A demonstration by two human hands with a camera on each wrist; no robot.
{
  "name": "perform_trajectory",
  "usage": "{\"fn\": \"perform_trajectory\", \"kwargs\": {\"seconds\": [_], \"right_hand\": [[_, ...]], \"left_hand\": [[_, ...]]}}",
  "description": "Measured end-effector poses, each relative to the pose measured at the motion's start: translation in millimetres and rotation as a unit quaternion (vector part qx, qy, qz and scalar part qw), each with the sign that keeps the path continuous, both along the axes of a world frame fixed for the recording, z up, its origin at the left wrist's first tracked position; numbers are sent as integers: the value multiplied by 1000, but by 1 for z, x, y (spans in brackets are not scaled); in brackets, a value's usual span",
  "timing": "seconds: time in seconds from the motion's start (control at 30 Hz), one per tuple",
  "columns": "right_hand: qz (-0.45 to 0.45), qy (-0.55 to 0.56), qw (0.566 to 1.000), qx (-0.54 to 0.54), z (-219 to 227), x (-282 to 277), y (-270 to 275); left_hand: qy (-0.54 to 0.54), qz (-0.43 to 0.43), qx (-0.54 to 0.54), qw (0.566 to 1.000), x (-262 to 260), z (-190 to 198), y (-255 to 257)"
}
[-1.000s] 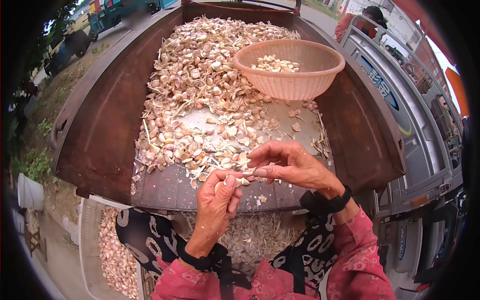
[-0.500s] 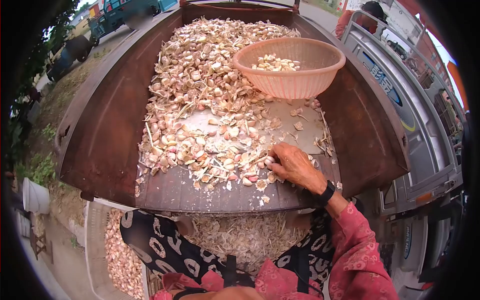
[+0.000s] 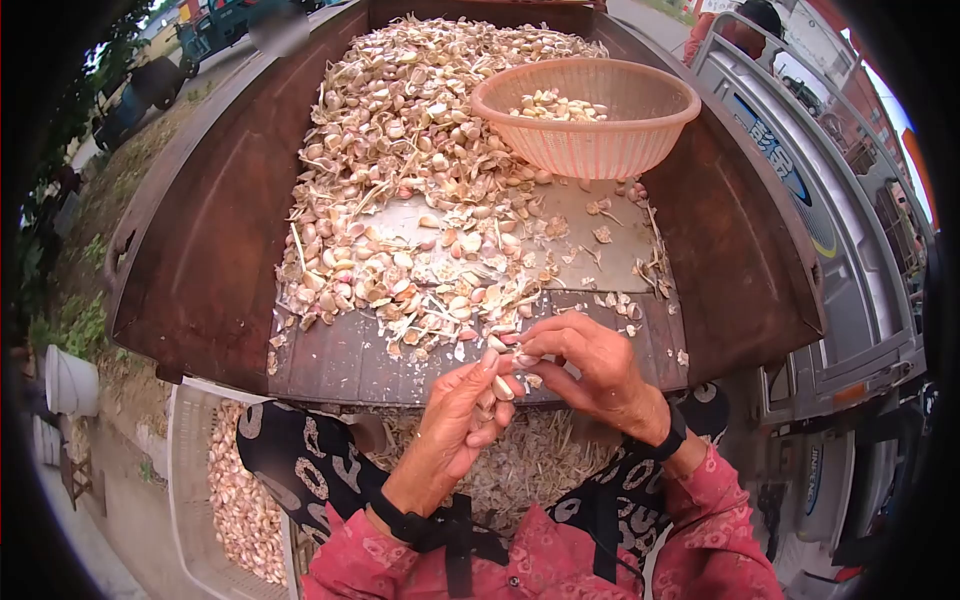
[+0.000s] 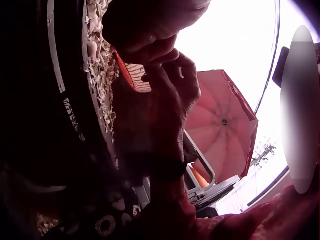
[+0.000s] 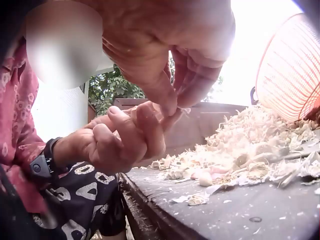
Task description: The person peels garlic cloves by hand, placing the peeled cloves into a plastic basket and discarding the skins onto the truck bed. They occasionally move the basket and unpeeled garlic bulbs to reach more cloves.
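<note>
In the head view my left hand (image 3: 455, 425) is raised at the cart bed's near edge, its curled fingers gripping several garlic cloves (image 3: 503, 388). My right hand (image 3: 605, 375) meets it from the right, thumb and finger pinching a garlic clove (image 3: 522, 360) at the left fingertips. The right wrist view has the right hand (image 5: 175, 45) coming down from above onto the left hand (image 5: 127, 137), a pale scrap of skin (image 5: 186, 110) at the pinch. Dark shadow covers much of the left wrist view.
A heap of garlic cloves and husks (image 3: 400, 130) covers the metal cart bed (image 3: 330, 375). On its right stands a pink plastic basket (image 3: 600, 145) with peeled cloves (image 3: 560, 105). A crate (image 3: 185, 480) of cloves sits below left. Brown side walls (image 3: 740, 270) flank the bed.
Half a second ago the right hand was down at the pile's near edge, fingers on a clove, and the left was low, mostly out of sight. Now both hands are together over the bed's edge.
</note>
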State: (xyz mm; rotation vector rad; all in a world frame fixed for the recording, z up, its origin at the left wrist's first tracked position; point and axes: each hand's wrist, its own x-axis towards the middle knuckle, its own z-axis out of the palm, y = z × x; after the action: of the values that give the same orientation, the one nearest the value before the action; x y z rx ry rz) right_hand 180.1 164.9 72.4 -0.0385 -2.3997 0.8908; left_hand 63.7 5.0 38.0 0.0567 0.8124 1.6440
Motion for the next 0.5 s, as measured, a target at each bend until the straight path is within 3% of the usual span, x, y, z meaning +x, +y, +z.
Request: {"fn": "perform_trajectory", "kwargs": {"seconds": [0.03,0.2,0.27,0.3,0.37,0.43,0.5], "right_hand": [[24,43,995,91,-2,-2,-1],[38,55,995,78,-7,3,-11],[9,-3,994,-106,-1,10,-19],[8,-3,994,-107,-1,13,-23],[-24,-38,950,-309,-2,18,-30],[-19,-40,952,-303,-7,19,-33],[-6,-1,923,-386,-11,20,-36]], "left_hand": [[-5,-11,9,1000,1,0,1],[-24,10,13,1000,-1,0,-1],[16,43,37,998,2,4,-4],[17,43,37,998,5,8,-5],[159,79,21,984,15,17,-5],[200,77,26,977,18,19,-7],[240,77,30,967,22,21,-9]]}}
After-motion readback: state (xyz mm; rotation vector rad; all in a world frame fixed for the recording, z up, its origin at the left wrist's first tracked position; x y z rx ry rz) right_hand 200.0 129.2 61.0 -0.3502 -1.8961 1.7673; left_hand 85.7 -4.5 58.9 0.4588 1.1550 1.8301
